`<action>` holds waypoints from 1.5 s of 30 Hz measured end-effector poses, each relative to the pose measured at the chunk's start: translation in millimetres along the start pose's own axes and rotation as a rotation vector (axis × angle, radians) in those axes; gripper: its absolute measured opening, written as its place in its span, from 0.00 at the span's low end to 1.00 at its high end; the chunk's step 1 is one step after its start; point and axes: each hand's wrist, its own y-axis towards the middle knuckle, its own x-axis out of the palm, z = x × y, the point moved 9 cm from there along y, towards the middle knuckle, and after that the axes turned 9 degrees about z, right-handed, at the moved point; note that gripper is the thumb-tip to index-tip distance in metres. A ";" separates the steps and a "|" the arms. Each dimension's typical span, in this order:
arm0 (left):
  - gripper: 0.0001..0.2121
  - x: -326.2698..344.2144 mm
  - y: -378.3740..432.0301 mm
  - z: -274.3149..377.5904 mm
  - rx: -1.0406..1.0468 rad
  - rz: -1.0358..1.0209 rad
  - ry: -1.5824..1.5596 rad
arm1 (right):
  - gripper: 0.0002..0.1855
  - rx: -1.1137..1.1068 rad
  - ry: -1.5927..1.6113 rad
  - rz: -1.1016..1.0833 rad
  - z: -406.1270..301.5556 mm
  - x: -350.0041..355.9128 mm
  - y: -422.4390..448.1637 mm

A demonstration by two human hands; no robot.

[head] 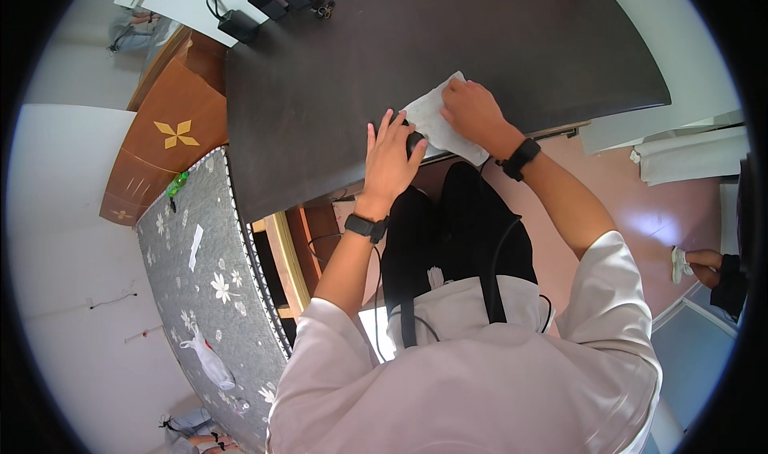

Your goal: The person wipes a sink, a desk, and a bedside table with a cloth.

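Note:
My left hand (pixel 390 160) lies over a small dark rounded object (pixel 414 142), its thumb and index finger on either side. The hand covers much of that object, so its kind is unclear. My right hand (pixel 474 111) has its fingers curled on a crumpled white cloth or wipe (pixel 429 115). This cloth spreads over the front edge of a dark tabletop (pixel 324 106), right beside the dark object. Each wrist wears a black band.
Several black boxes with straps, including one (pixel 238 26), stand at the far left near keys (pixel 324 9). A floral-covered bed (pixel 210 262) at left bears a plastic bag (pixel 207 358) and green bottle (pixel 177 184). Another person's leg (pixel 702 259) is at right; other people appear at left.

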 end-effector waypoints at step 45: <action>0.34 -12.5 -78.0 -11.9 -0.321 -0.327 -0.125 | 0.33 0.010 0.106 -0.385 -128.6 40.7 -57.3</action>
